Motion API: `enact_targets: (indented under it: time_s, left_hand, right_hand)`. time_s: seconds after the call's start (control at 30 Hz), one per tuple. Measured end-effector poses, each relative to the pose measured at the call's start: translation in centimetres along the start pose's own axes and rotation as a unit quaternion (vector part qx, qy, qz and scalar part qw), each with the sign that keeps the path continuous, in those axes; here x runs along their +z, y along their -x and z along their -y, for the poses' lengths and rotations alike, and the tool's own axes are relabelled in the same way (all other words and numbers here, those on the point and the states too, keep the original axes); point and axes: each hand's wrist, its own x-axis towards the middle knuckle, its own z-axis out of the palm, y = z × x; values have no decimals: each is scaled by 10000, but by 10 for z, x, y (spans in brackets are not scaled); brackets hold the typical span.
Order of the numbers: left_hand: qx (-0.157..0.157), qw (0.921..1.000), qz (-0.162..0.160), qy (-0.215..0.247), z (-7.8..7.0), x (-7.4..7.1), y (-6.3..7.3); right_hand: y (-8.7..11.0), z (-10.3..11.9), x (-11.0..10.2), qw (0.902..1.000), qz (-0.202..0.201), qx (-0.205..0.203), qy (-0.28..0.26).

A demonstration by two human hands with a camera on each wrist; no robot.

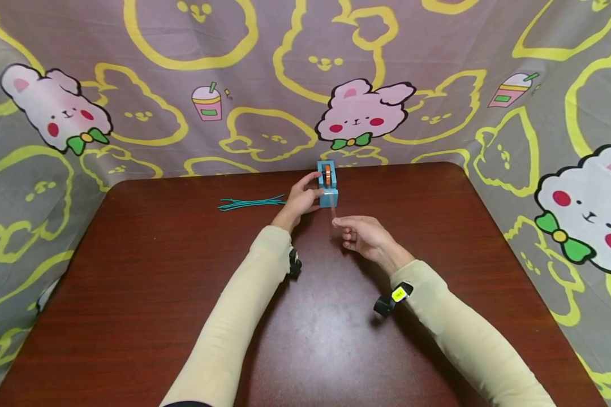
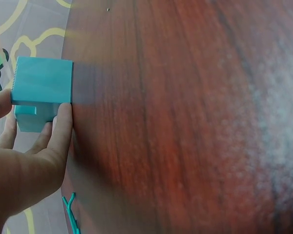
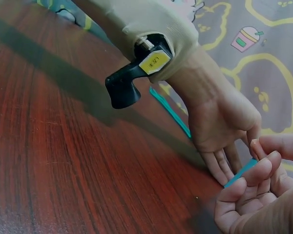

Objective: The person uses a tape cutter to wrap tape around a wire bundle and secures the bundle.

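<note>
The blue tape dispenser (image 1: 328,199) stands at the far edge of the surface (image 1: 147,271), near the middle, its long axis running near to far. An orange roll (image 1: 328,174) sits in its far half. The left hand (image 1: 301,199) is right at it, gripping it from the left side: its fingers are spread along the body, with the thumb toward the near end.

The right hand (image 1: 365,234) lies nearer the person and a little to the right, apart from the dispenser. Its thumb and forefinger pinch the end of a clear strip of tape (image 1: 333,210); the other fingers are curled in loosely. The relation that matters is the line of this strip: from the dispenser's near end it comes toward the person, slanting slightly right, so the dispenser lies on the far side of the pinching fingers, almost straight ahead. The strip looks fairly taut, though it is too faint to be sure.

Just left of the left hand, a bundle of teal cords (image 1: 249,203) lies across the surface, its long axis left to right.
</note>
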Motion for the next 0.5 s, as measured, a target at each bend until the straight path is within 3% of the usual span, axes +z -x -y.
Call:
enact_targets:
  time_s: [0.5]
  left_hand:
    - [76,10000,63,10,1,-1,2]
  right_hand:
    - [5,-2,1,10000,89,-12,23]
